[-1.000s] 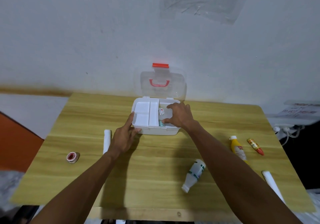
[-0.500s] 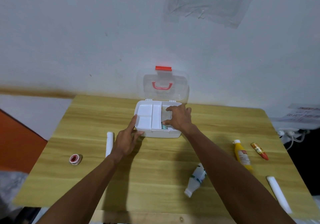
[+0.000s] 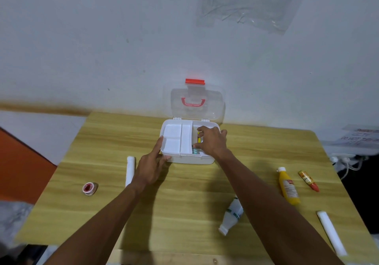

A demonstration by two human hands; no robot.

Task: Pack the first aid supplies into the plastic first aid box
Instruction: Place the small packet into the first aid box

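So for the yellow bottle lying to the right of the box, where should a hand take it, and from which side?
Probably around the broad middle of the yellow bottle, coming from above. It lies flat on the table, white cap pointing toward the wall, so the long sides are open to a pinch across its width. The small orange tube lies apart on its right, leaving the fingers room.

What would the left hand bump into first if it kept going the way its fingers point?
The left hand points up and away along the table, and its fingers already touch the left front corner of the box. So the box wall comes first, probably at once.
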